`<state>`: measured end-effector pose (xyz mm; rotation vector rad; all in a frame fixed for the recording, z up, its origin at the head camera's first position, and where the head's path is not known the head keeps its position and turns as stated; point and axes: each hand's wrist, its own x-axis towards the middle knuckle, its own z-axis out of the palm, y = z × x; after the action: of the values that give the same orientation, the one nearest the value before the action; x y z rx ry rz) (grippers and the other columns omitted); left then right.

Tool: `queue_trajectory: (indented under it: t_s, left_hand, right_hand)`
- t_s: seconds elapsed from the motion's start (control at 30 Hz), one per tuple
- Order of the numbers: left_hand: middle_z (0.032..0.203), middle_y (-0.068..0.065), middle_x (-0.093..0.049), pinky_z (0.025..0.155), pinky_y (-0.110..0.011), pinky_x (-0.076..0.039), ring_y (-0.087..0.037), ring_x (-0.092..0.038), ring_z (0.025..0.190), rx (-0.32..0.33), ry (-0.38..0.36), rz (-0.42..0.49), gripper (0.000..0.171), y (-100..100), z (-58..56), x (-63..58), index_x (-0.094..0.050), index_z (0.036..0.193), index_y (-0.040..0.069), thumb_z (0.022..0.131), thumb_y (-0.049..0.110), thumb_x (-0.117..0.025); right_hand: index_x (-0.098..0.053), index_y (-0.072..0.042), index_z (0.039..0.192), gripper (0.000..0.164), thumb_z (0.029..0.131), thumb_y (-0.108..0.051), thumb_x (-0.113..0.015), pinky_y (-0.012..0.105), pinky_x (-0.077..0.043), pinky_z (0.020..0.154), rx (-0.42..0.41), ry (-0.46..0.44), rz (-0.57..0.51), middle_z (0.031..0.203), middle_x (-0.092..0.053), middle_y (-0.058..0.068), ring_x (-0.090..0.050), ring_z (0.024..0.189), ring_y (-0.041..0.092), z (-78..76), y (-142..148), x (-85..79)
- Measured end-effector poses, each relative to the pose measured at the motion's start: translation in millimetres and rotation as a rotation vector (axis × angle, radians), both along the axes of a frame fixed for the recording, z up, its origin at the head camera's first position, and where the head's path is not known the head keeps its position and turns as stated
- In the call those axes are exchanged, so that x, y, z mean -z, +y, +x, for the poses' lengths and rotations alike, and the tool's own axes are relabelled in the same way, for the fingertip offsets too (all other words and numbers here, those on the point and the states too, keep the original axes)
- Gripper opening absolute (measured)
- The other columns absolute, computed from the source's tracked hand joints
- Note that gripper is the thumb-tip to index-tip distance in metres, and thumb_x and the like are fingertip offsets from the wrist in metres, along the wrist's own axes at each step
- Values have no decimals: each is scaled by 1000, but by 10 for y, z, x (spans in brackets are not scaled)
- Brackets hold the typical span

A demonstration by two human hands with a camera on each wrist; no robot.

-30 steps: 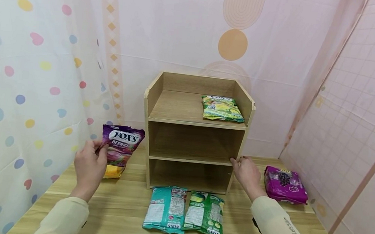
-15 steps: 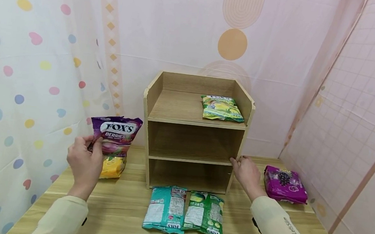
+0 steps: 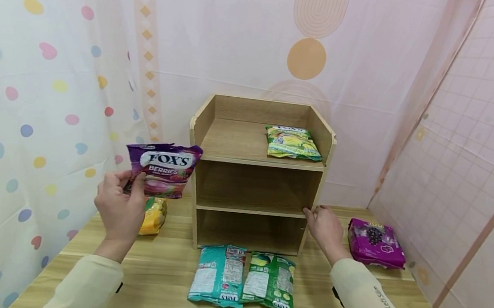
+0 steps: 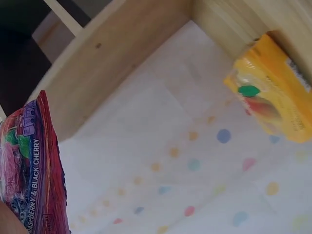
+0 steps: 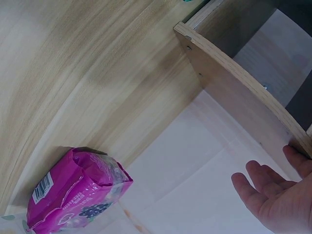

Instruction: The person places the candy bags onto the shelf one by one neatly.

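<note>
My left hand point(image 3: 121, 206) pinches a purple bag of Fox's Berries candy point(image 3: 165, 171) by its left side. The bag is raised, front facing me, left of the wooden shelf unit point(image 3: 259, 163); in the left wrist view, the bag of candy point(image 4: 34, 170) shows its side. My right hand point(image 3: 325, 228) grips the front edge of the unit's right side panel, near the middle board. In the right wrist view, one finger of the right hand point(image 5: 280, 190) meets the panel's outer face while the others extend loosely; the thumb is hidden. A green-yellow Fox's bag point(image 3: 293, 143) lies on the top shelf.
Teal point(image 3: 218, 275) and green point(image 3: 269, 282) Fox's bags lie face down before the unit. Behind my left hand sits a yellow pack point(image 3: 153, 217). A purple grape-printed pack point(image 3: 377, 243) lies at the right. Patterned curtains point(image 3: 249, 35) enclose the wooden table point(image 3: 158, 284).
My left hand first shifted left with the Berries bag, then back right. The bag has risen and tilted, uncovering more of the yellow pack. My right hand has stayed at the panel.
</note>
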<state>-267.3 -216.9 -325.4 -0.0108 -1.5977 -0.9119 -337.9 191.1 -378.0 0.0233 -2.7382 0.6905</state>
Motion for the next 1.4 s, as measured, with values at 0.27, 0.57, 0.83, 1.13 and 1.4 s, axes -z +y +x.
queue_trajectory:
  t_s: [0.27, 0.57, 0.83, 1.13, 1.4]
  left_hand:
    - [87, -23, -71, 69, -47, -33, -42, -54, 76, 60, 94, -142, 19, 258, -73, -65, -62, 93, -8, 84, 0, -76]
    - [90, -23, -70, 74, -45, -35, -39, -55, 80, 161, 26, -165, 17, 592, -195, -245, -62, 94, -7, 89, 4, -73]
    - [96, -18, -73, 81, -39, -46, -31, -66, 93, 247, -31, -62, 17, 814, -359, -507, -61, 98, -6, 92, 6, -71]
    - [104, -18, -73, 84, -35, -52, -20, -69, 98, 293, -93, 71, 19, 1003, -532, -751, -60, 104, -6, 94, 8, -68]
    - [103, -15, -73, 78, -46, -49, -33, -68, 88, 75, -172, -224, 17, 1040, -670, -819, -65, 106, 0, 92, 8, -69]
  right_hand:
    - [-71, 0, 99, 43, 102, -38, -52, 54, -53, 73, 2, 11, 13, 134, -57, 24, -64, 105, 41, -13, 3, 20]
    - [-71, 0, 99, 42, 102, -37, -53, 53, -54, 71, 3, 12, 20, 134, -57, 24, -64, 106, 41, -19, 10, 22]
    - [-71, 1, 100, 42, 102, -37, -51, 55, -53, 75, -9, 19, 13, 135, -56, 25, -62, 110, 43, -22, 15, 24]
    - [-71, 0, 98, 43, 102, -37, -51, 55, -53, 73, -13, 24, 9, 135, -56, 25, -62, 108, 43, -27, 18, 20]
    - [-70, -1, 95, 41, 102, -37, -51, 54, -53, 74, -22, 19, -5, 135, -56, 25, -62, 109, 42, -29, 24, 22]
